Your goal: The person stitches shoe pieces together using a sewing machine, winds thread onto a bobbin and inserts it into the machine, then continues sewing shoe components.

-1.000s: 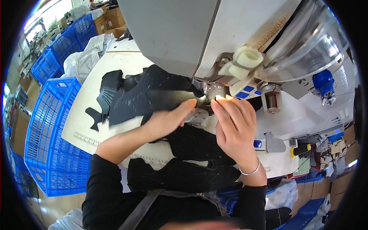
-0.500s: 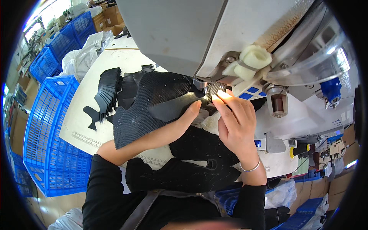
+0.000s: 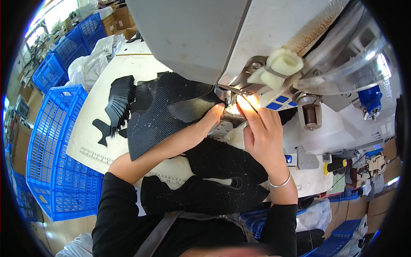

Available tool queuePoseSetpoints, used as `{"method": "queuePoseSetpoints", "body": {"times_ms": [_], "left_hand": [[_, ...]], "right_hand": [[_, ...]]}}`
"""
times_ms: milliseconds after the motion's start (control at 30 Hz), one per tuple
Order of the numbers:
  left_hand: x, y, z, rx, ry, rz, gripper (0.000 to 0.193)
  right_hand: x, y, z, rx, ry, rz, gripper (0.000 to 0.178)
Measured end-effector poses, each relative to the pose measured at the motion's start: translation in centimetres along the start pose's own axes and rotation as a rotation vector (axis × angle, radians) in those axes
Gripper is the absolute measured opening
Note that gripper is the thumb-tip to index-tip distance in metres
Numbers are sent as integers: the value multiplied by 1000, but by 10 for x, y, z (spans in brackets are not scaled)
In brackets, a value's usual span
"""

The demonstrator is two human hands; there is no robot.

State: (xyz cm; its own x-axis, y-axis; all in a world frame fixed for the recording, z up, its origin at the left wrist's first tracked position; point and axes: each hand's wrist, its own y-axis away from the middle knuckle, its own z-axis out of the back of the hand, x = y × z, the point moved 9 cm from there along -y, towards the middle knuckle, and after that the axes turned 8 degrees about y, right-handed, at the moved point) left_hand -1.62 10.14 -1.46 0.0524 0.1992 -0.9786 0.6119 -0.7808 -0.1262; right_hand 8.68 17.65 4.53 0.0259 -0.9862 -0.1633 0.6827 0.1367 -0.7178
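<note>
A black mesh fabric piece (image 3: 150,124) with a smooth dark patch (image 3: 192,109) lies on the white table, its right end under the head of a sewing machine (image 3: 192,38). My left hand (image 3: 212,118) grips its right edge, thumb on top; the other fingers are mostly hidden. Across the needle area, my right hand (image 3: 263,132) has its fingers closed on the small lit end of the mesh. A thin dark metal piece (image 3: 235,89) shows just above those fingertips. Nearer me, black padded fabric pieces (image 3: 205,192) rest at the table's front edge.
Stacked dark cut pieces (image 3: 117,100) sit left of the mesh. A blue plastic crate (image 3: 62,150) stands beyond the table (image 3: 92,137) on the left. Right of my hands are a brown thread bobbin (image 3: 310,115) and a black thread cone (image 3: 336,166).
The mesh piece has turned slightly, its lower edge moving up and right. My right hand has dropped a little, and the thin metal piece now shows above it. My left hand stays near the needle.
</note>
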Motion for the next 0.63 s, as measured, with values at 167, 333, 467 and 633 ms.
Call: {"method": "queuePoseSetpoints", "body": {"times_ms": [167,333,467,633], "left_hand": [[5,-1,5,5,31,-12,42],[12,-1,10,1,-7,41,43],[14,-1,13,-2,-76,113,42],[31,-7,31,-82,233,24,43]], "right_hand": [[2,-2,1,-34,-36,11,53],[1,0,-1,-28,-8,8,53],[0,2,-3,-41,-35,-1,52],[-38,9,-4,-129,4,-159,44]]}}
